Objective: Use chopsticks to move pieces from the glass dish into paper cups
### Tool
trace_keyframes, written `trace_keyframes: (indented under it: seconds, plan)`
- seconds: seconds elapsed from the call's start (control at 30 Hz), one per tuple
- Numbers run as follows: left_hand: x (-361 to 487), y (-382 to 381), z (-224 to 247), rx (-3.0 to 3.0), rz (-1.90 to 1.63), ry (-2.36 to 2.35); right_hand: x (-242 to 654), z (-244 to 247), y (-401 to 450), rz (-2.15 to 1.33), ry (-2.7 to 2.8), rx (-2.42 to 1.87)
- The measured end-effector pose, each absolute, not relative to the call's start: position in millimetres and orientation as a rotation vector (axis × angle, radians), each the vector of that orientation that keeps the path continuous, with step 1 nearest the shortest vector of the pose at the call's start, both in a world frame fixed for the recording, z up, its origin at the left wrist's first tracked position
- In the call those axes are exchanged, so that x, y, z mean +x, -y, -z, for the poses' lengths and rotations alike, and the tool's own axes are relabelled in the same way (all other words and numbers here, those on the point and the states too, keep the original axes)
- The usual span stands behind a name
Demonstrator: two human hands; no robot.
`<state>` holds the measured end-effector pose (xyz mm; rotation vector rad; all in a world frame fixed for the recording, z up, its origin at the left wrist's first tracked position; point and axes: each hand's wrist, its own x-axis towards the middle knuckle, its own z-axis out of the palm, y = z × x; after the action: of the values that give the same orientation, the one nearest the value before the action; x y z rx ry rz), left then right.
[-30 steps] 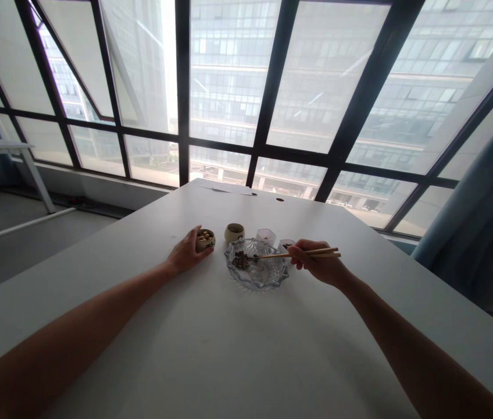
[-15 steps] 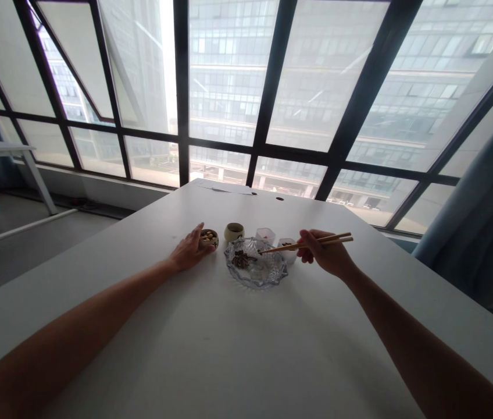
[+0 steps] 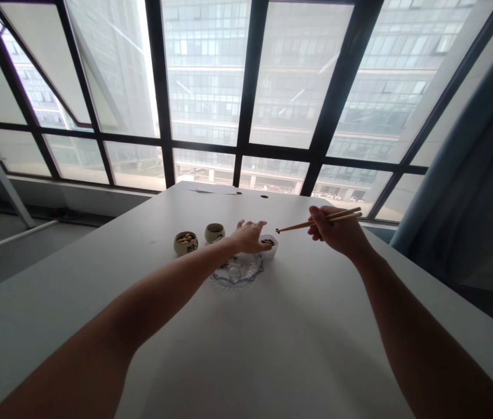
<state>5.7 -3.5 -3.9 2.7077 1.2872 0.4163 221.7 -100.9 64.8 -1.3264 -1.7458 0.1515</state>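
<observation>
My left hand [image 3: 250,236] is open with fingers spread, over the far right of a scalloped glass dish [image 3: 240,273] and beside a white cup [image 3: 270,250] of dark pieces. My right hand [image 3: 327,228] grips a pair of wooden chopsticks [image 3: 301,225]; a small dark piece [image 3: 277,231] is at their tips, above the table to the right of the cup. A small pot [image 3: 185,243] with pale brown nuts stands left of the dish. Behind the dish is a second pot [image 3: 214,232]. My left hand and forearm partly hide the dish's contents.
The white table [image 3: 224,349] reaches toward large windows. Flat paper [image 3: 211,191] and two dark round holes are near its far edge. A blue curtain [image 3: 460,157] hangs at the right; another table [image 3: 9,189] stands at the left.
My left hand has left the nut pot and moved right across the dish to the white cup. The chopsticks have moved from above the dish to beyond its right side. The view has shifted.
</observation>
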Motion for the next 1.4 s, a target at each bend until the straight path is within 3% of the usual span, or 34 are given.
trace_keyframes:
  seconds: [0.13, 0.37, 0.5, 0.97, 1.2, 1.4]
  plan:
    - [31, -5, 10, 2.646, -0.297, -1.364, 228, -69, 103, -0.215, 1.736, -1.3]
    - [27, -12, 20, 2.787, -0.767, -1.091, 233, -69, 102, -0.28, 1.752, -1.266]
    - [26, -17, 25, 2.778, -0.848, -1.025, 233, -67, 101, -0.304, 1.757, -1.247]
    - [24, -28, 21, 2.78, -0.53, -1.152, 228, -61, 96, -0.224, 1.733, -1.239]
    - [-68, -10, 4, 2.683, -0.803, -1.264, 204, -49, 93, -0.461, 1.722, -1.143]
    - [-167, -1, 37, 2.512, -1.118, -1.573, 160, -9, 84, -0.71, 1.726, -1.041]
